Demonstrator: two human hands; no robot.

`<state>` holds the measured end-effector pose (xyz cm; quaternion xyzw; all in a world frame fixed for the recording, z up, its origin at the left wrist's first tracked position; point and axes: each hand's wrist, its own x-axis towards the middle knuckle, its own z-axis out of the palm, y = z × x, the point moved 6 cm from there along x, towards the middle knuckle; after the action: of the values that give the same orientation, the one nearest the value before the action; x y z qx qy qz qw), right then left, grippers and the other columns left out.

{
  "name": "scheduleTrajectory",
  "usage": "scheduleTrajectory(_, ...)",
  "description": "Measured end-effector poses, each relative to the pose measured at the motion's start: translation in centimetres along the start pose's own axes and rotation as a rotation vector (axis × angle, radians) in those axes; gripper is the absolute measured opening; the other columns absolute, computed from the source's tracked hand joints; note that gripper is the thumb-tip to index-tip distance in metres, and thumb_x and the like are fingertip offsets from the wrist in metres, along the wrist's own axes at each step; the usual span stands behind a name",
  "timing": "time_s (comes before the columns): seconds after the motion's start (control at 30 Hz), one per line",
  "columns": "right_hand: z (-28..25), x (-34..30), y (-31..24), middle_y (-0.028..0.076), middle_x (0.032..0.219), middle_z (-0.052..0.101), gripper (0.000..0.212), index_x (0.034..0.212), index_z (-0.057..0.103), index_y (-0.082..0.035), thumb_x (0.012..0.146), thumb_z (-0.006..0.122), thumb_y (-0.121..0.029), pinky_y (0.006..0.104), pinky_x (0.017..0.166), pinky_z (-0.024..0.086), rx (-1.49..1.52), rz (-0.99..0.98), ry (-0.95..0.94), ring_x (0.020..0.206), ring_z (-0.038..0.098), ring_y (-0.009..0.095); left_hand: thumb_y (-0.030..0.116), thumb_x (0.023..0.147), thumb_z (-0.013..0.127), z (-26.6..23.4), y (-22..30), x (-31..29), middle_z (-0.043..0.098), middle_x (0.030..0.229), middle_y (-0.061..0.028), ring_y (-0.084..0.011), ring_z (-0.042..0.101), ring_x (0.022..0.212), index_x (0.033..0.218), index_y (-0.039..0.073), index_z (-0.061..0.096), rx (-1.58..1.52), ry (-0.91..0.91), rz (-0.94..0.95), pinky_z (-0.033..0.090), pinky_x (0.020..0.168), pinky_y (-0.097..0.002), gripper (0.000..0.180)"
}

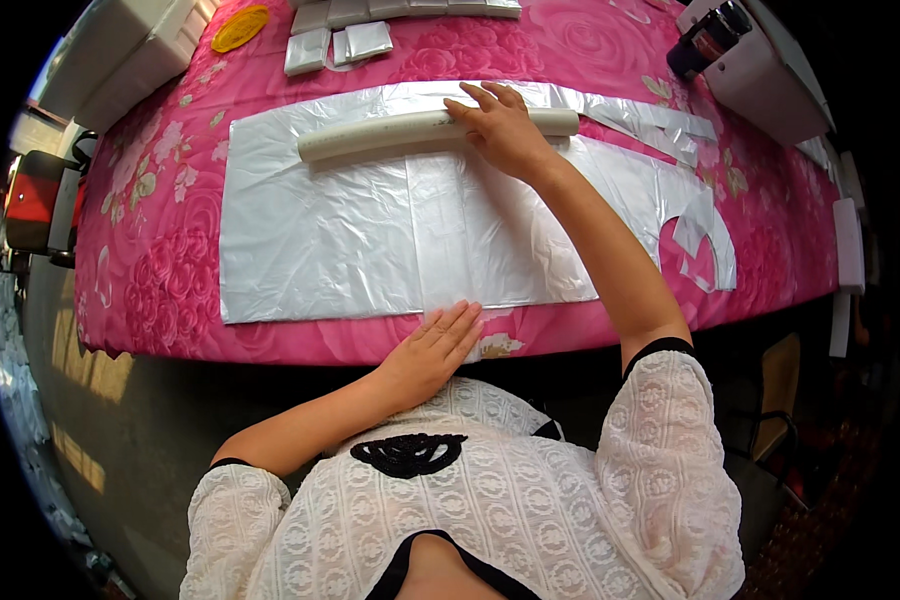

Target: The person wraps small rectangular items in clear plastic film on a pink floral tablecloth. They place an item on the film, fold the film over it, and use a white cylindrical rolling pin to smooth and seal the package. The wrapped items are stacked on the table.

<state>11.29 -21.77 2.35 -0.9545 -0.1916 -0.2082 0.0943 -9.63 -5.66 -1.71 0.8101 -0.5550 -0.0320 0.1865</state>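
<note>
A stack of silvery-white plastic bags (315, 230) lies spread on the table, with cut-out handles at its right end. Across its far part rests a long pale tube (370, 137). My right hand (505, 125) lies over the tube right of its middle, fingers spread and pointing away from me, palm on or just above it. At the near edge of the plastic, my left hand (435, 350) lies flat with fingers stretched out, fingertips touching the plastic's border. Neither hand grasps anything.
The table has a pink floral cloth (160, 270). At the back are folded silvery packets (307, 50) and a yellow oval item (240, 28). White boxes (120, 70) stand far left; a dark cylindrical container (708, 40) is by a white box (775, 85) far right. A chair (778, 385) stands right.
</note>
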Motion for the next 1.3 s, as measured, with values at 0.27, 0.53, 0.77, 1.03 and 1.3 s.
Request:
scheduleTrajectory(0.27, -2.2, -10.3, -10.0, 0.009, 0.128, 0.046, 0.054, 0.119, 0.052, -0.006, 0.066, 0.059, 0.004, 0.0365, 0.1, 0.036, 0.493, -0.257, -0.464, 0.121, 0.041, 0.028, 0.01, 0.073, 0.058, -2.2, -1.9, -1.9, 0.049, 0.126, -0.0149, -0.0266, 0.045, 0.119, 0.11, 0.0, 0.054, -0.119, 0.082, 0.088, 0.035, 0.101, -0.0428, 0.039)
scheduleTrajectory(0.53, -2.9, -12.7, -10.5, 0.01, 0.128, 0.047, 0.051, 0.118, 0.052, -0.003, 0.067, 0.058, 0.0, 0.035, 0.099, 0.036, 0.491, -0.186, -0.399, 0.12, 0.042, 0.026, 0.007, 0.072, 0.063, -3.6, -2.3, -1.6, 0.058, 0.114, -0.011, -0.0247, 0.055, 0.108, 0.102, 0.003, 0.059, -0.201, 0.193, 0.146, 0.04, 0.096, -0.0405, 0.03)
scheduleTrajectory(0.77, -2.3, -12.2, -10.1, 0.005, 0.121, 0.054, 0.046, 0.113, 0.056, -0.006, 0.067, 0.059, 0.001, 0.0343, 0.09, 0.042, 0.458, -0.101, -0.219, 0.104, 0.052, 0.025, 0.006, 0.073, 0.064, -5.6, -3.3, -1.1, 0.061, 0.109, -0.0127, -0.0262, 0.059, 0.102, 0.104, 0.004, 0.059, -0.405, 0.323, 0.177, 0.045, 0.092, -0.0402, 0.032)
scheduleTrajectory(1.03, -2.3, -11.1, -9.4, 0.003, 0.106, 0.062, 0.036, 0.101, 0.063, -0.006, 0.066, 0.06, -0.001, 0.0305, 0.077, 0.048, 0.548, -0.055, -0.144, 0.088, 0.056, 0.023, 0.019, 0.07, 0.07, -5.5, -5.6, 0.9, 0.054, 0.121, -0.0136, -0.026, 0.052, 0.112, 0.115, 0.002, 0.054, 0.042, 0.3, -0.086, 0.039, 0.096, -0.0412, 0.051)
scheduleTrajectory(1.3, -2.2, -11.4, -9.0, 0.003, 0.105, 0.062, 0.035, 0.1, 0.063, -0.009, 0.066, 0.063, -0.001, 0.0318, 0.077, 0.048, 0.496, -0.059, -0.106, 0.089, 0.056, 0.023, 0.01, 0.071, 0.063, -5.4, -7.2, 2.1, 0.058, 0.109, -0.014, -0.0275, 0.055, 0.103, 0.112, 0.001, 0.055, -0.039, 0.248, -0.1, 0.041, 0.093, -0.042, 0.043)
